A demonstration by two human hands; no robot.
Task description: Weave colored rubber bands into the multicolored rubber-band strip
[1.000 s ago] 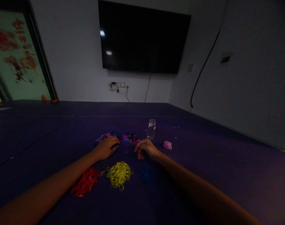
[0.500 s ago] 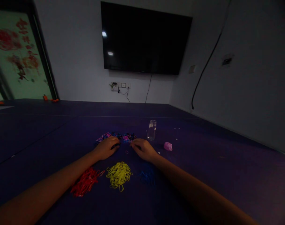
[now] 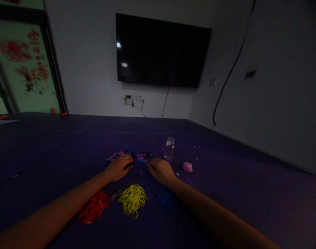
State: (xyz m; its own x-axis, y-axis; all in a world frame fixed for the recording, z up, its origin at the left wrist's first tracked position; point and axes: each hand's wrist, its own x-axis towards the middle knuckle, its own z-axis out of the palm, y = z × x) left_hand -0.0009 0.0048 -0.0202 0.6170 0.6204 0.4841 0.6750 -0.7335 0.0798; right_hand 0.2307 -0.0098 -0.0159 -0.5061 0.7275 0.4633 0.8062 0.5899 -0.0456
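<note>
My left hand (image 3: 118, 167) lies palm down on the dark purple table (image 3: 238, 186), fingers loosely bent at the near edge of a mixed pile of pink, blue and black rubber bands (image 3: 138, 156). My right hand (image 3: 160, 170) reaches the same pile from the right, its fingertips drawn together in the bands; what they pinch is too dim to see. One small loose band (image 3: 141, 172) lies between the hands. Closer to me lie three sorted heaps: red bands (image 3: 95, 206), yellow bands (image 3: 132, 199) and blue bands (image 3: 164, 200).
A small clear bottle (image 3: 169, 148) stands just beyond my right hand. A pink lump (image 3: 187, 167) lies to its right. A dark TV (image 3: 160, 52) hangs on the far wall above sockets and cables. The room is dim.
My right hand has moved forward and left from the bare table into the mixed pile. My left hand has stayed in place. The view has tilted down a little.
</note>
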